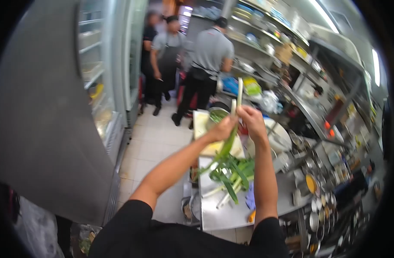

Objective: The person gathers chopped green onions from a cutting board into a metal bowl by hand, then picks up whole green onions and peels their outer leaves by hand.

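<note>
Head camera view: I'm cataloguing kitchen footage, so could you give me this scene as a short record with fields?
Left hand: closed on a long green-and-white leafy vegetable
Right hand: at its pale upper part
Below: loose pile of green leaves and pale stalks
Surface: flat grey metal counter
Beyond pile: pale cutting board
Background: three standing people
</note>
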`<move>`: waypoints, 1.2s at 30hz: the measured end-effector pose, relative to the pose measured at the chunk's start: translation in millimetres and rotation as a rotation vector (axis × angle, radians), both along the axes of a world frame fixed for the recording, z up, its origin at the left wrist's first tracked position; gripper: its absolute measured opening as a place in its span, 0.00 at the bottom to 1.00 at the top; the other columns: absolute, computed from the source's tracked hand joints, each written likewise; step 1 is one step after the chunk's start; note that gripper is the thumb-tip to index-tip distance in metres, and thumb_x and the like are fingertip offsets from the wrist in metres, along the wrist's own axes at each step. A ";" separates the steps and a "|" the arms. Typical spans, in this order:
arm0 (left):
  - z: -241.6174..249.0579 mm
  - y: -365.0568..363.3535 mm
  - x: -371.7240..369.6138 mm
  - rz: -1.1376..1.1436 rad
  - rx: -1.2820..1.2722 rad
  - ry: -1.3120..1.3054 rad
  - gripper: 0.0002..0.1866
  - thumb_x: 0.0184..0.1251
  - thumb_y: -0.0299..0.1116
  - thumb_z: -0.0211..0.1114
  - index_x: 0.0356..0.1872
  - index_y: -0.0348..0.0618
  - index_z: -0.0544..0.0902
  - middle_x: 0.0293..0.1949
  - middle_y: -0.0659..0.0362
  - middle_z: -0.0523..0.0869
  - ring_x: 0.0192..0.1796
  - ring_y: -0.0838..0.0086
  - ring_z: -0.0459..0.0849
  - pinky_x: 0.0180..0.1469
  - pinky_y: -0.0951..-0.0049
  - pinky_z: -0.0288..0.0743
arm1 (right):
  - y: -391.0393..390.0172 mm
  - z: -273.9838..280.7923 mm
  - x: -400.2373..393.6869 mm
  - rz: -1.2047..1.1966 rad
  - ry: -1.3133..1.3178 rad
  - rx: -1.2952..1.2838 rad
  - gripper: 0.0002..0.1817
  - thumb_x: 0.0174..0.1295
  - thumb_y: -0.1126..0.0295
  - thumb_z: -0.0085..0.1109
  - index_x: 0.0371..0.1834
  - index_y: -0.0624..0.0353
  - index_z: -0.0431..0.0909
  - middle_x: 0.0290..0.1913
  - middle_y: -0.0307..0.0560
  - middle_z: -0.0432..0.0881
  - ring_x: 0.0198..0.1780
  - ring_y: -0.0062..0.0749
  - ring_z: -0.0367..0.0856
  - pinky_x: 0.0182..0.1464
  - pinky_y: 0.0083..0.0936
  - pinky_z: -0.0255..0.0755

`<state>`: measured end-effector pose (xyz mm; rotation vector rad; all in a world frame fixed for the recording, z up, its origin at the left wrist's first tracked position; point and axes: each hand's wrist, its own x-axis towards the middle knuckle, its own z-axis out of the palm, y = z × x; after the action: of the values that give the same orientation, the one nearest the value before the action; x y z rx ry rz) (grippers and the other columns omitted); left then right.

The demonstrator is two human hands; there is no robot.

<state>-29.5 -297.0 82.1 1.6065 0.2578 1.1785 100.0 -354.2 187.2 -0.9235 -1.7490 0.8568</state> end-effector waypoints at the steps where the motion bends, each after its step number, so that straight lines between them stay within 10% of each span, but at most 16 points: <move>1: -7.4 -7.8 -7.8 0.031 -0.041 -0.040 0.21 0.80 0.49 0.42 0.52 0.39 0.71 0.38 0.60 0.80 0.37 0.77 0.80 0.42 0.75 0.77 | 5.6 -12.4 -9.6 0.020 0.047 -0.047 0.13 0.67 0.65 0.60 0.43 0.66 0.82 0.24 0.37 0.79 0.17 0.16 0.72 0.15 0.17 0.64; 10: -30.3 -38.4 -76.3 0.189 -0.104 -0.059 0.19 0.81 0.42 0.42 0.60 0.39 0.68 0.39 0.61 0.79 0.39 0.79 0.79 0.46 0.75 0.78 | 22.7 -80.8 -67.2 0.063 -0.204 0.233 0.13 0.70 0.67 0.55 0.49 0.66 0.81 0.31 0.40 0.72 0.26 0.18 0.71 0.24 0.18 0.65; 13: -34.8 -48.9 -92.3 0.279 -0.142 -0.107 0.20 0.80 0.42 0.43 0.61 0.39 0.68 0.37 0.62 0.78 0.37 0.80 0.77 0.45 0.75 0.77 | 4.8 -97.5 -82.1 -0.152 -0.141 0.313 0.23 0.72 0.63 0.51 0.64 0.67 0.69 0.45 0.46 0.71 0.37 0.25 0.76 0.39 0.23 0.72; 18: -35.5 -58.9 -128.0 0.224 -0.305 -0.302 0.22 0.79 0.45 0.45 0.63 0.40 0.66 0.37 0.59 0.80 0.39 0.76 0.81 0.47 0.73 0.78 | -12.6 -170.7 -109.7 0.203 0.099 -0.012 0.24 0.69 0.61 0.54 0.64 0.63 0.69 0.58 0.49 0.74 0.56 0.30 0.75 0.57 0.25 0.67; 22: -35.5 -65.6 -150.9 0.316 -0.328 -0.256 0.24 0.79 0.48 0.43 0.63 0.39 0.65 0.40 0.56 0.81 0.42 0.71 0.83 0.51 0.69 0.80 | -29.2 -189.0 -133.5 0.338 0.157 -0.441 0.21 0.73 0.61 0.48 0.61 0.65 0.68 0.46 0.47 0.82 0.48 0.31 0.81 0.54 0.29 0.73; 36: -54.0 -70.8 -186.3 0.262 -0.416 -0.427 0.19 0.77 0.48 0.49 0.49 0.41 0.71 0.35 0.59 0.79 0.36 0.73 0.81 0.45 0.68 0.81 | -54.8 -223.5 -169.5 0.379 0.346 -0.584 0.14 0.74 0.61 0.47 0.44 0.62 0.72 0.28 0.38 0.73 0.29 0.22 0.73 0.34 0.21 0.70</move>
<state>-215.8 -367.8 28.1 0.9536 0.4119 1.5206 -69.5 -409.0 -36.3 -0.7451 -1.4049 1.7276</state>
